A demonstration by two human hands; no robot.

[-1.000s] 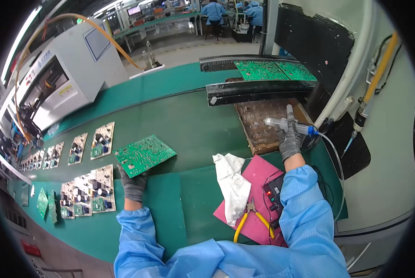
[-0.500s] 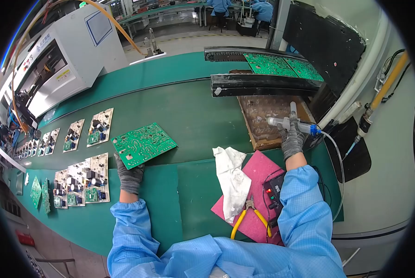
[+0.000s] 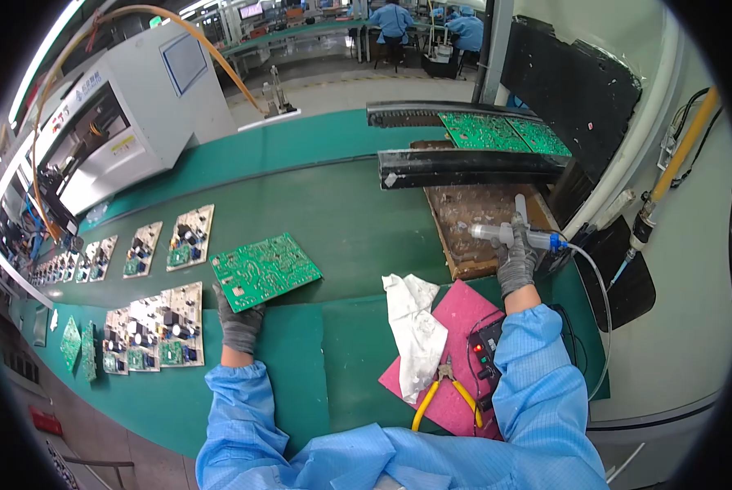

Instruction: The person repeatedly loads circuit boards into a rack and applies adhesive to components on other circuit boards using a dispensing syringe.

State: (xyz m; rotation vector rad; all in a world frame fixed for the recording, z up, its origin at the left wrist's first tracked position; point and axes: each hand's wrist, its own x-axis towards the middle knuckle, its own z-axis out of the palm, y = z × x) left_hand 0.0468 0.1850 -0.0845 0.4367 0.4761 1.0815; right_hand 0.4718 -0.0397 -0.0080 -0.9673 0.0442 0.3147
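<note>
Since the last frame only the camera view has moved; both hands and the held board keep their spots over the worktop (image 3: 280, 384).

Left hand (image 3: 239, 328): gloved, gripping 1 green circuit board (image 3: 266, 271) by its near-left edge, solder side up, fingers partly hidden under it. Right hand (image 3: 515, 268): gloved, closed around 1 syringe (image 3: 495, 235), blue fitting on a clear hose (image 3: 603, 302), tip over 1 shallow tray (image 3: 474, 268).

Populated boards: 3 side by side in the near group (image 3: 154, 331); the row behind (image 3: 142, 250) runs off left, far ones too small to count. 2 green boards on edge (image 3: 80, 349) at far left, 2 more on the rails (image 3: 503, 134).

Between the arms: 1 white cloth (image 3: 413, 331), 1 pink mat (image 3: 466, 306), 1 yellow-handled cutter (image 3: 445, 374), 1 black control box (image 3: 484, 349), red light on.
</note>
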